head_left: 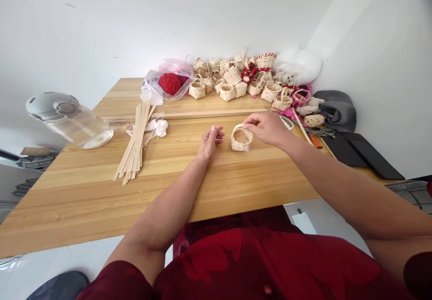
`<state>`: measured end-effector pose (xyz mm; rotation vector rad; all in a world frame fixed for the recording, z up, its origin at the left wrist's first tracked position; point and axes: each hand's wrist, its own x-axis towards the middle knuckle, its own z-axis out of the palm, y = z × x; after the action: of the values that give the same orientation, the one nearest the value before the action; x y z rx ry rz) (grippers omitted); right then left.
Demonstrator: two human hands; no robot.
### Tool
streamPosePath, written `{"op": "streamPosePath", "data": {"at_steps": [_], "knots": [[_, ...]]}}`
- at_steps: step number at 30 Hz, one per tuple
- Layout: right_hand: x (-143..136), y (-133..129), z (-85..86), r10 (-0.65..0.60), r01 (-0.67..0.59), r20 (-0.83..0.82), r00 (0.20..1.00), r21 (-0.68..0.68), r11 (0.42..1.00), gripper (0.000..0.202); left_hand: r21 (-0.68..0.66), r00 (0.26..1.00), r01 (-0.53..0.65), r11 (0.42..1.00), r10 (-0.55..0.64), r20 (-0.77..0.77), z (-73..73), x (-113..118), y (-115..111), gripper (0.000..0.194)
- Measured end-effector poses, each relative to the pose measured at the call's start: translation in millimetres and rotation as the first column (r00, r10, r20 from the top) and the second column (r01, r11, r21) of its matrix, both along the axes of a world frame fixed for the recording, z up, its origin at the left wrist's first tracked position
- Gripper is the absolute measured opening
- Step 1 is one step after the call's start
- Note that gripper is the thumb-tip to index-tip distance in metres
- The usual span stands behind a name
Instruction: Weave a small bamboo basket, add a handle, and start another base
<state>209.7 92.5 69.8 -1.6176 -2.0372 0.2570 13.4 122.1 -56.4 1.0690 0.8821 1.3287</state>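
Observation:
A small woven basket [240, 145] of pale strips stands upright on the wooden table, its opening facing up. My right hand [261, 126] pinches the thin handle that arches over its rim, at the right side. Just left of the basket, my left hand [211, 141] rests on its edge on the tabletop, apart from the basket. Its fingers curl loosely and hold nothing that I can see. Farther left lies a loose bundle of flat pale strips [135, 149].
A large water bottle [84, 124] stands at the left. Along the wall are a plastic bag with red yarn [169, 84] and several woven baskets [232, 75]. Scissors [286, 122] lie beyond my right hand. A dark tablet-like slab [374, 156] lies at the right edge.

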Motion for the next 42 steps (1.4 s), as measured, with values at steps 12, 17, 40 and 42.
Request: {"op": "streamPosePath", "data": {"at_steps": [12, 17, 40, 42], "knots": [[0.9, -0.8, 4.9, -0.126, 0.057, -0.342, 0.931, -0.205, 0.977, 0.018, 0.016, 1.000, -0.008, 1.000, 0.008, -0.026, -2.9, -0.6, 1.5, 0.065], [6.4, -1.8, 3.6, -0.187, 0.110, -0.320, 0.929, -0.244, 0.964, 0.018, 0.012, 0.999, 0.001, 1.000, -0.001, -0.033, -2.3, -1.1, 1.0, 0.064], [20.9, -12.7, 13.8, -0.177, 0.174, -0.081, 0.981, -0.035, 0.984, 0.011, 0.013, 1.000, 0.013, 1.000, -0.013, -0.023, -4.2, -2.0, 2.1, 0.056], [23.8, -12.5, 13.4, -0.152, 0.150, -0.082, 0.985, -0.029, 0.988, 0.013, 0.013, 1.000, 0.010, 1.000, -0.009, -0.014, -4.7, -2.0, 2.4, 0.056]]}}
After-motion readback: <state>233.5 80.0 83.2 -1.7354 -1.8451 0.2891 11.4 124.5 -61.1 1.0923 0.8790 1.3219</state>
